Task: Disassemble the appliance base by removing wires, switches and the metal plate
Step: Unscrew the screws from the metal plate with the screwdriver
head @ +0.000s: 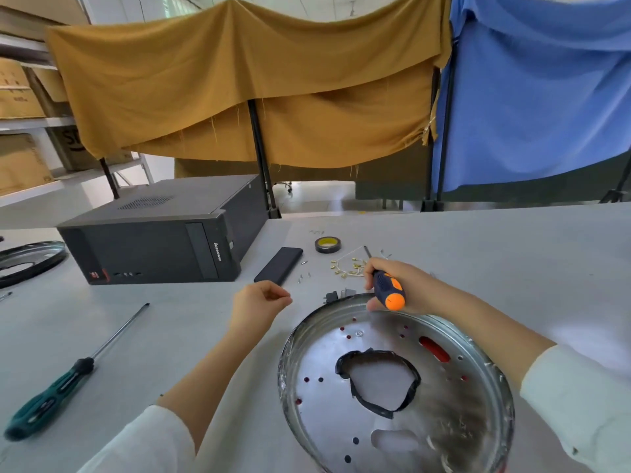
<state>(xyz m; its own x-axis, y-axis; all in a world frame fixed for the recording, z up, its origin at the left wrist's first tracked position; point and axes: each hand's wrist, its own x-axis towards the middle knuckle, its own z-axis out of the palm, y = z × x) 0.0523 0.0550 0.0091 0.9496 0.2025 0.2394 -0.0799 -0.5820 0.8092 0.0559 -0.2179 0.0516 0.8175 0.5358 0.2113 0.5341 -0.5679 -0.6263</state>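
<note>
The round metal plate of the appliance base lies on the table in front of me, with a taped hole in its middle and red showing through its small holes. My right hand grips an orange and black screwdriver above the plate's far rim, shaft pointing away. My left hand hovers left of the plate with fingers loosely curled; I cannot tell if it pinches something small. Two small switches sit at the far rim. White wires with brass terminals lie beyond.
A black computer case lies at the left back. Near it are a dark flat box, a tape roll and loose screws. A green-handled screwdriver lies at the front left; another metal ring sits at the far left.
</note>
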